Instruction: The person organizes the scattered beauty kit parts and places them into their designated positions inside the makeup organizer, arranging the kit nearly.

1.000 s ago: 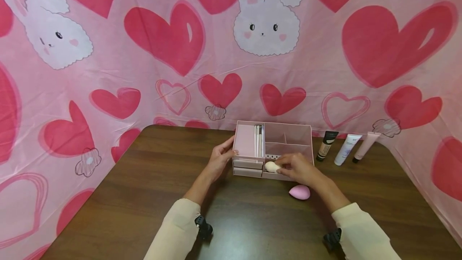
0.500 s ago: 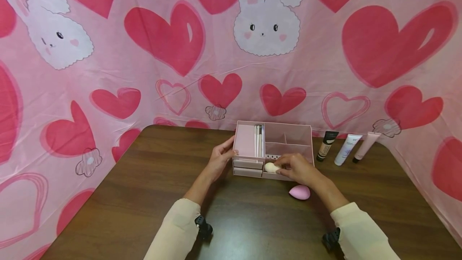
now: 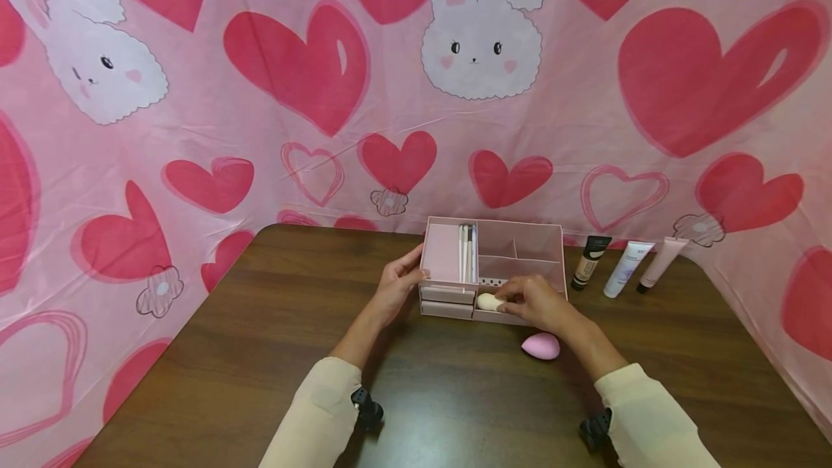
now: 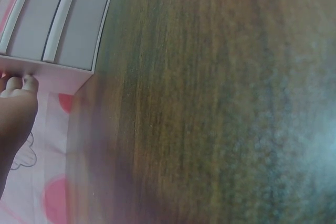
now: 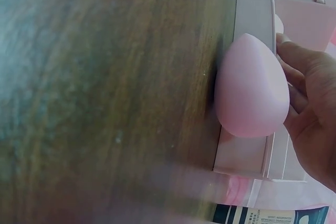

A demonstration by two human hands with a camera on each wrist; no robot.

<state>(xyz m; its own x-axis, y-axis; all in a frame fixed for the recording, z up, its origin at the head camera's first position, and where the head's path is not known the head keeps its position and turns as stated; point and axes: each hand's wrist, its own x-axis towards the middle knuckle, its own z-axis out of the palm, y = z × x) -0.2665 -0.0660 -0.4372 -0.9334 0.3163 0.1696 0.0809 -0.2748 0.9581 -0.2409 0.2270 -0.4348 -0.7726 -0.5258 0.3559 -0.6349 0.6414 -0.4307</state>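
A pink makeup organizer [image 3: 448, 251] stands at the back of the table, with two drawers at its front left. My left hand [image 3: 398, 284] holds its left side, thumb at the upper front corner. In the left wrist view, the fingers [image 4: 30, 83] of that hand lie against the side wall. My right hand [image 3: 536, 302] reaches into the front right compartment and pinches a cream makeup sponge [image 3: 487, 302], partly covered by the fingers. Just in front of the organizer lies a pink teardrop makeup sponge [image 3: 541, 346], large in the right wrist view.
Slim makeup brushes [image 3: 466, 253] lie in a slot on the organizer's top. To its right stand a black-and-beige tube [image 3: 590, 263], a white tube [image 3: 627, 269] and a pink tube [image 3: 661, 266]. A heart-patterned cloth [image 3: 325, 92] hangs behind the wooden table [image 3: 273, 295].
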